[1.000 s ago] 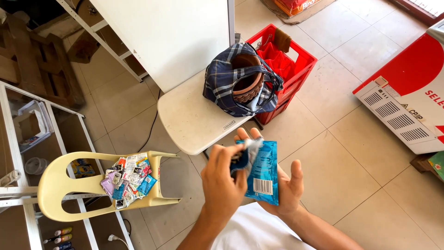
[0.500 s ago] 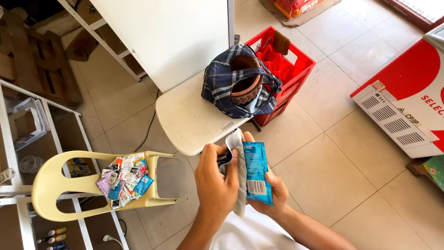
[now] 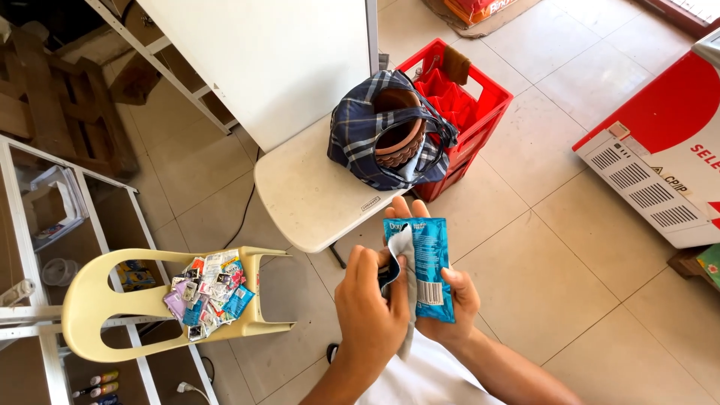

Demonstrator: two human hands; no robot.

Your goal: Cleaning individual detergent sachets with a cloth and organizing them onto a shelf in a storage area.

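My right hand (image 3: 450,296) holds a flat blue sachet (image 3: 426,262) upright in front of me, fingers behind it and thumb on its lower edge. My left hand (image 3: 369,304) grips the sachet's left side, where a pale strip (image 3: 402,251) is peeled or folded away from it. Both hands are over the tiled floor, just in front of a white table (image 3: 315,195). A plaid blue bag (image 3: 367,135) with a brown woven basket inside stands on the table's far right corner.
A yellow plastic chair (image 3: 105,300) at lower left carries a heap of several small sachets (image 3: 206,292). A red crate (image 3: 480,105) sits behind the bag. A red-and-white chest freezer (image 3: 660,165) stands at right, glass shelving (image 3: 45,225) at left.
The sachet has turned to face me flat and risen slightly. My left hand has slid down its left edge, with the pale strip now standing away from the pack.
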